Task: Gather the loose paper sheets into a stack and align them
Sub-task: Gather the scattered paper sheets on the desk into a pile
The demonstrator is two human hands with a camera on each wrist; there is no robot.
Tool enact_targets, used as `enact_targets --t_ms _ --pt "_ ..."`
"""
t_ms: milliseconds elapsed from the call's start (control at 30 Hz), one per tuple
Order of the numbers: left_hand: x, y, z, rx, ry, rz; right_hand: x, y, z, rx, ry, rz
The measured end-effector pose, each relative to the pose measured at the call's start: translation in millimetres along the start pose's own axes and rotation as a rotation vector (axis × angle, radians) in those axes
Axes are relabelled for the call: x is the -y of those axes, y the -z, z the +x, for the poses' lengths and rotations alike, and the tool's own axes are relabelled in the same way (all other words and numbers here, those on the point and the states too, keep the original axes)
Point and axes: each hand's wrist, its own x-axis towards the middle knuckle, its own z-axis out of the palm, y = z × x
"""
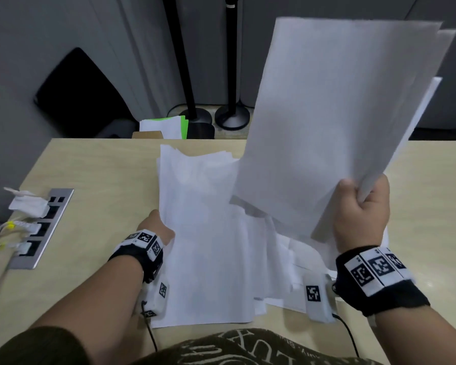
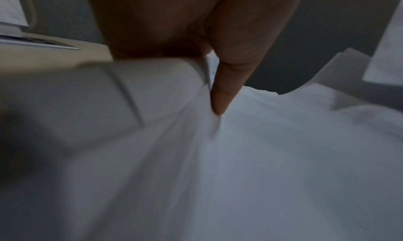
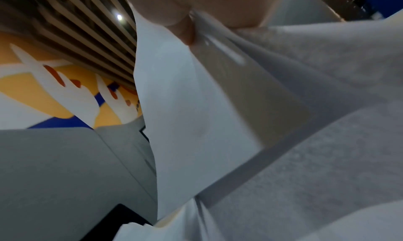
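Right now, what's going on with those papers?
Right hand grips raised sheets. Left hand pinches pile edge on desk. Pile uneven. Nothing blocking.

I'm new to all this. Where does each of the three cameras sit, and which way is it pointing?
Head: worn on the head, looking down at the desk; shows both forearms, left hand, right hand.
Left wrist: looks along the left hand; a finger presses on the paper pile.
Right wrist: tilted up toward the ceiling slats; fingers pinch the lifted sheets.
Shared: head and left wrist both see the paper pile.
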Motion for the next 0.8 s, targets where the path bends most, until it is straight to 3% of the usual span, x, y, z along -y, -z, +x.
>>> enact_targets --t_ms 200,367,600,700,800 --pt "2 -7 -10 0.092 -0.043 -0.032 18 -18 -13 0.079 0.024 0.163" --pt "7 -3 -12 0.132 -0.076 -0.114 1 -27 -24 0.242 -0.099 0.096" --pt "14 -1 -10 0.109 -0.017 -0.129 30 -32 -28 0.198 0.085 0.253" --pt "13 2 -7 0.14 -0.015 -0.17 29 -36 -25 0.255 -0.004 0.366" --pt "15 2 -1 0.157 -0.019 -0.137 -2 -40 -27 0.377 -0.167 0.041"
